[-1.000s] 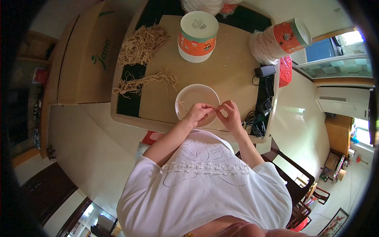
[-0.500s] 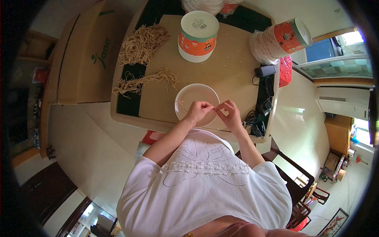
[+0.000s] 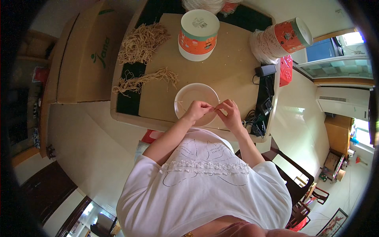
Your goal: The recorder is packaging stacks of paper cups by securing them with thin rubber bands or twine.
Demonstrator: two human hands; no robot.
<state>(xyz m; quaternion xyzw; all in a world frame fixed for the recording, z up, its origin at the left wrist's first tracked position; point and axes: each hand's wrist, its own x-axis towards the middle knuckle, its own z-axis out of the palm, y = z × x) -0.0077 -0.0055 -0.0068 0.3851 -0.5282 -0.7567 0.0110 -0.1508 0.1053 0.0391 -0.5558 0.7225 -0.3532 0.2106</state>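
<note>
My left hand [image 3: 199,111] and my right hand [image 3: 229,113] meet over the near right rim of a round white tub [image 3: 192,93], open side up. Both pinch with thumb and forefinger, fingertips almost touching, on a thin tan cord that mostly hides behind them. At the tub's left inner side shows a short piece of tan cord [image 3: 180,104]. Left of the tub lies a loose bundle of tan cords [image 3: 148,80], and beyond it a larger tangled heap of cords [image 3: 144,44].
An orange-printed tub [image 3: 198,41] stands upside down on a white one at the back. To the right lies a nested stack of tubs [image 3: 286,37] in plastic. Black adapters and cables [image 3: 262,112] line the right table edge. A large cardboard box [image 3: 85,55] stands at left.
Hardly anything differs: both hands keep their pinch at the tub's rim, and the view has shifted very slightly.
</note>
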